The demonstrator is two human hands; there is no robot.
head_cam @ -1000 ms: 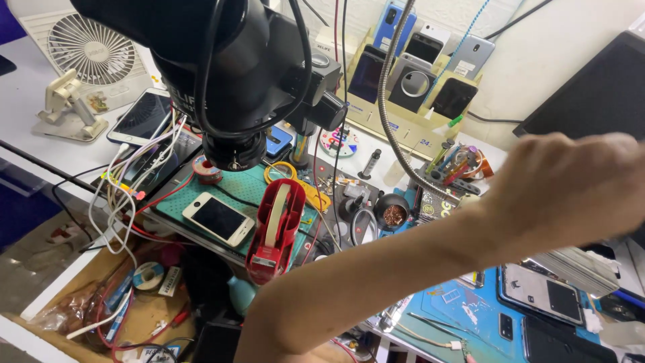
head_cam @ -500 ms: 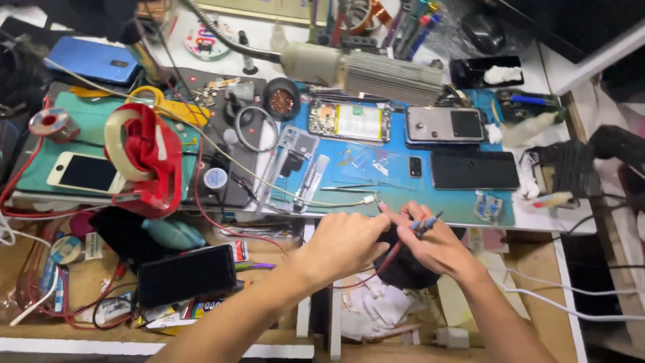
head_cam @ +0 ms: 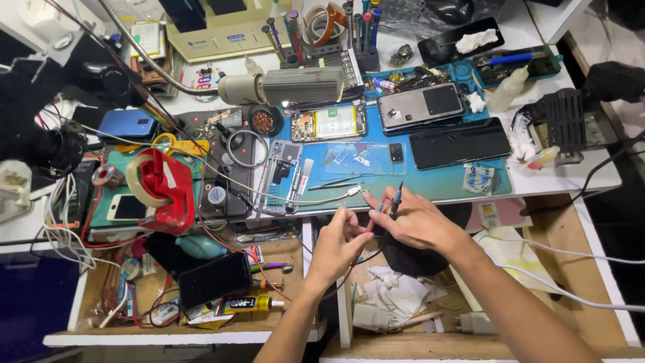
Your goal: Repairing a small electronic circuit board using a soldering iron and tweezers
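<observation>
Right hand (head_cam: 415, 220) pinches a probe (head_cam: 395, 199); left hand (head_cam: 338, 240) pinches its red lead (head_cam: 373, 222) above a cluttered drawer (head_cam: 201, 333).

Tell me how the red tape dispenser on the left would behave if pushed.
The red tape dispenser looks bulky with a broad base, so it would probably slide rather than tip. Wires draped around it would likely snag or drag along.

A phone repair workshop is showing here: opened smartphones (head_cam: 420, 107) are lying on a blue work mat (head_cam: 430, 181) across the tabletop (head_cam: 571, 178), a rack of screwdrivers (head_cam: 322, 30) is standing at 12 o'clock, a red tape dispenser (head_cam: 161, 191) is sitting at 9 o'clock, and open drawers (head_cam: 201, 289) are spilling cables and glue tubes at 7 o'clock.
</observation>
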